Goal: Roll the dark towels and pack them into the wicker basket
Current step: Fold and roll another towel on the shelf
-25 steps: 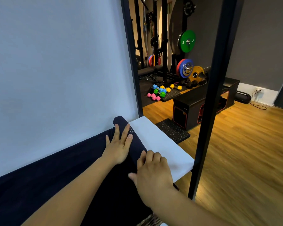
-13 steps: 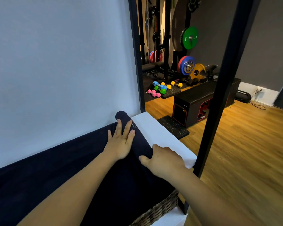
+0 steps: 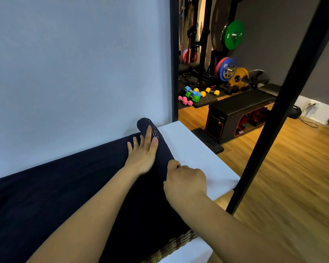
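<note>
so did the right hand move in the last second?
Yes. The right hand edged right over the dark towel roll, toward the white shelf, and now grips the roll.

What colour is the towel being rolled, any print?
The towel is dark navy, nearly black, with pale lettering at its rolled end; head view.

Soft even indoor light; floor (image 3: 292, 186) motion-blurred, edges distorted.
</note>
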`<state>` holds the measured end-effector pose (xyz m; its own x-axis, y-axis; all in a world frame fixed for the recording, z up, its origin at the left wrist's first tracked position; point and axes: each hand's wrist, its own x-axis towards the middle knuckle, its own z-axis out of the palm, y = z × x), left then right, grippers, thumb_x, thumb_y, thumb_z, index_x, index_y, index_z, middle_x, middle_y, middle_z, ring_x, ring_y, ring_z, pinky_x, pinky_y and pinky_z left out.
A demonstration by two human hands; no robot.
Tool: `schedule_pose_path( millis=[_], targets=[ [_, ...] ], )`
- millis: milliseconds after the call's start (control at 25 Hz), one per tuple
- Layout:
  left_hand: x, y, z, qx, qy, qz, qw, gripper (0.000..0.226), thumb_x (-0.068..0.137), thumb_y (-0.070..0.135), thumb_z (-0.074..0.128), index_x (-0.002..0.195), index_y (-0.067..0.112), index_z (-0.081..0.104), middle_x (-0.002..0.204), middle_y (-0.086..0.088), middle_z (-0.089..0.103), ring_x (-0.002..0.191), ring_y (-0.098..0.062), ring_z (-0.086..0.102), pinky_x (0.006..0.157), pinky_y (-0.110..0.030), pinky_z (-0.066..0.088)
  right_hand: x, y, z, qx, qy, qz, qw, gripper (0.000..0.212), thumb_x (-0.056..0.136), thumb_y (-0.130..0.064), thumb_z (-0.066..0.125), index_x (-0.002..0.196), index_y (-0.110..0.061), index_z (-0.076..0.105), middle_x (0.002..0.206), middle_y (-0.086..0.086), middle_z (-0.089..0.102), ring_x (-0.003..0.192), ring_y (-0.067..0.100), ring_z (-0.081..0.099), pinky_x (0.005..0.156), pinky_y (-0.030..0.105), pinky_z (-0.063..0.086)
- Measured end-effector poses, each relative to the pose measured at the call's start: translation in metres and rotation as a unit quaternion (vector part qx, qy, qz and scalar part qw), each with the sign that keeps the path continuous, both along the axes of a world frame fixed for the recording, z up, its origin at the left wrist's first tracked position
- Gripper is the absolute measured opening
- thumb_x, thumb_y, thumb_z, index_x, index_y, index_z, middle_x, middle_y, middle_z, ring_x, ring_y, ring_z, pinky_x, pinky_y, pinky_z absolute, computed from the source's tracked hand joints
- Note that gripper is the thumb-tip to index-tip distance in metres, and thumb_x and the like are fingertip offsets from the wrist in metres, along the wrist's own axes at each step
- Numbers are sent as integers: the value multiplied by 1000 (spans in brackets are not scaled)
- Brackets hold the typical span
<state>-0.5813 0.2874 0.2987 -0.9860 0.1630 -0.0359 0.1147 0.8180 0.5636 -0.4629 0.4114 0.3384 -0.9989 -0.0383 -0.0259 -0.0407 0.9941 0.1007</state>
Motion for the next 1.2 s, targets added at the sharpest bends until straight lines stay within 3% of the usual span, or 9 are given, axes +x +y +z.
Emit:
schedule_pose_path(
  millis=[200,320,440,520,640,720,840,1040,1200],
  targets=[
    [0,6,27,76,-70,61,993,70,99,62,20,155,35,-12,165,-11,3,151,-31,-11,121,-47,-9,3,-17,-4,100,1,37,994,50,96,-13,44,137,8,26,107,18,60,85,29,62,55,30,33],
    [-13,11,38,-82,-33,88,992,89,94,68,29,156,19,-10,165,-13,-7,150,-33,-12,118,-58,-5,8,-30,-4,166,19,43,985,51,96,-12,38,136,14,20,98,23,56,64,27,49,45,32,20],
    [-22,10,35,-243,81,-21,967,70,101,54,19,157,18,-5,164,-5,-16,150,-28,-19,115,-62,-9,11,-38,-1,227,2,35,973,53,97,-16,35,136,17,19,77,25,46,52,26,36,42,32,21],
    [-22,2,31,-215,89,-75,970,60,104,43,16,158,19,3,165,-4,-10,151,-23,-16,119,-56,-6,11,-34,-4,185,9,46,982,53,98,-19,39,135,15,23,88,26,54,61,28,48,45,32,23],
    [-19,-14,18,-139,88,-65,984,55,105,36,17,158,20,9,166,-1,-9,151,-16,-14,121,-49,-4,13,-14,7,0,87,45,995,51,86,-43,66,112,0,57,82,16,63,62,29,61,51,31,26],
    [-16,-20,10,-108,84,-53,989,54,106,35,17,158,22,10,165,2,-11,150,-14,-16,121,-48,-7,13,5,14,-146,83,14,986,54,88,-64,51,117,-18,54,97,9,61,82,29,63,59,33,38],
    [-13,-23,7,-67,78,-41,994,54,106,35,18,158,24,8,165,5,-13,149,-12,-18,121,-48,-10,18,19,7,-277,-78,-37,957,63,91,-71,28,138,-29,33,118,2,56,103,23,58,82,39,51],
    [-5,-32,10,-69,65,-38,995,55,106,36,16,158,22,6,165,4,-12,150,-11,-17,121,-48,-11,28,-11,-1,-209,-32,-10,977,66,99,-57,28,150,-21,7,123,12,49,99,28,58,72,35,49],
    [-20,-11,35,-165,26,-22,986,59,103,35,25,154,7,16,164,-16,-6,151,-30,-10,121,-50,2,30,-28,-1,-128,-55,-30,990,73,103,-49,30,153,-13,-9,132,20,39,109,33,50,72,34,40]
  ],
)
